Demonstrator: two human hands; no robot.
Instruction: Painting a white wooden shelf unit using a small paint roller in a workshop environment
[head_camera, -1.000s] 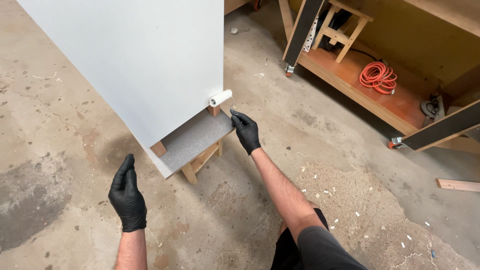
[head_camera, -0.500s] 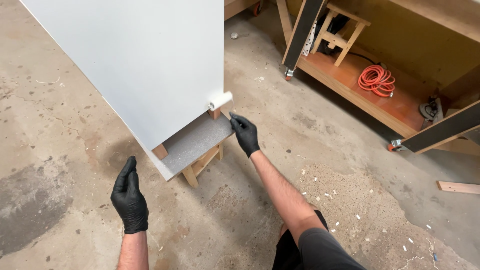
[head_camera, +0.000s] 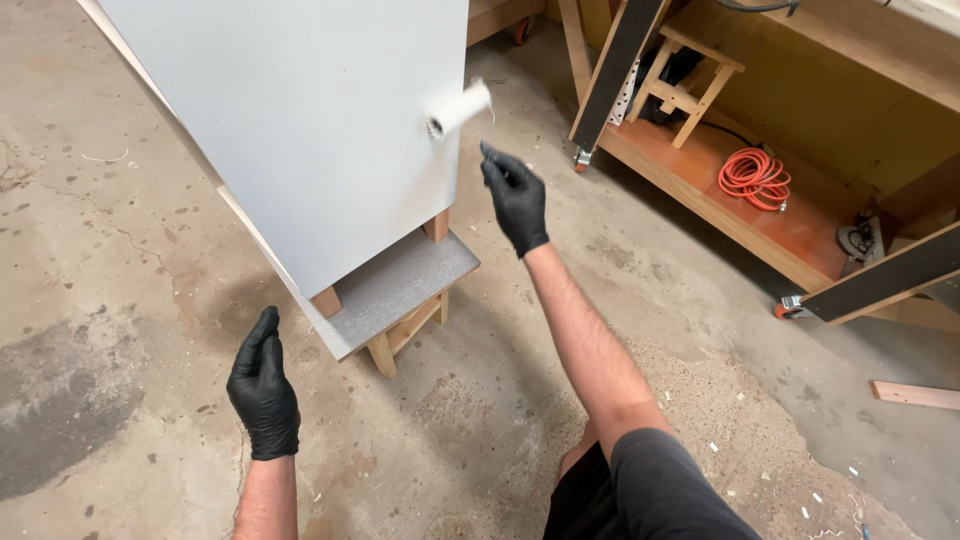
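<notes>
right hand (head_camera: 517, 203) in its black glove is clamped on the thin handle of a small paint roller (head_camera: 461, 108), fingers curled tight, and the white roller sleeve sits against the right edge of the big pale grey panel (head_camera: 300, 120), high up on it. left hand (head_camera: 263, 390), gloved too, hangs flat and loose below the panel's lower corner, fingers together, thumb out, holding nothing and touching nothing, above the concrete floor (head_camera: 120, 250).

the panel rests on small wooden blocks (head_camera: 436, 225) on a speckled grey board (head_camera: 400, 290), which sits on a low wooden stand (head_camera: 405, 330) under the panel's lower end.

compared with half a second ago: the roller was down by the panel's bottom right corner, just above the grey board, and now it's well up the same edge, with the right arm stretched out further. the left hand is in much the same spot below the panel.

right of the panel, an orange coiled cord (head_camera: 755, 178) lies on a low wooden shelf (head_camera: 700, 190).
</notes>
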